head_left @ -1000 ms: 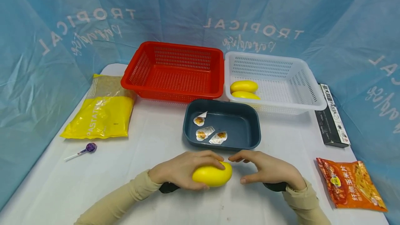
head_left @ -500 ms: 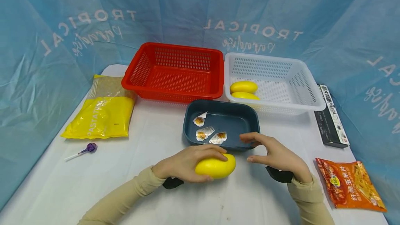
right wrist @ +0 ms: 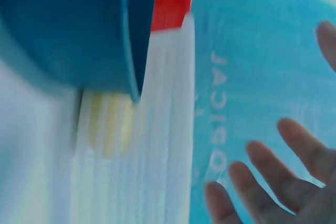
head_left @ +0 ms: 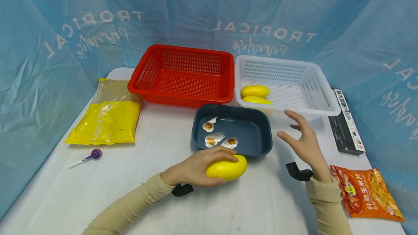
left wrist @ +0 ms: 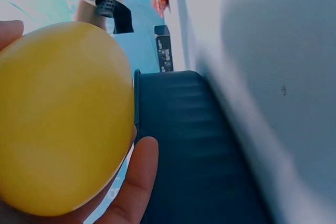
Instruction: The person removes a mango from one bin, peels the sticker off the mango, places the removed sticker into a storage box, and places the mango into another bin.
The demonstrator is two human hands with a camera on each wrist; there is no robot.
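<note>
- Since a second ago the right hand (head_left: 302, 140) has drawn away from the yellow mango (head_left: 226, 168) and risen to the right, so that it now hangs in the air between the dark blue tray (head_left: 265, 144) and the white basket (head_left: 326, 106), just short of the basket's front rim
- Its fingers are spread and loosely straight, holding nothing; the right wrist view shows the same bare fingertips (right wrist: 252, 182) beside the basket's slatted wall
- Over the same second the left hand (head_left: 192, 168) has carried the mango slightly forward, towards the tray
- That hand grips the mango from above, fingers curled over its top and thumb under its near side
- Now the mango sits low over the white table (head_left: 130, 191), right against the tray's near wall; whether it rests on the cloth cannot be told
- From the left wrist view the mango (left wrist: 58, 119) fills the palm, with the tray's outer wall (left wrist: 194, 145) just beside it
- Three small peeled stickers (head_left: 217, 139) lie on the tray's floor, towards its left side
- Two more mangoes (head_left: 254, 90) lie in the left part of the white basket, touching each other
- To the left of the white basket stands a red basket (head_left: 183, 73)
- At the table's left lie a yellow pasta bag (head_left: 106, 119) and a purple lollipop (head_left: 94, 153)
- At the right lie a black pasta box (head_left: 346, 122) and an orange snack packet (head_left: 365, 191)
</note>
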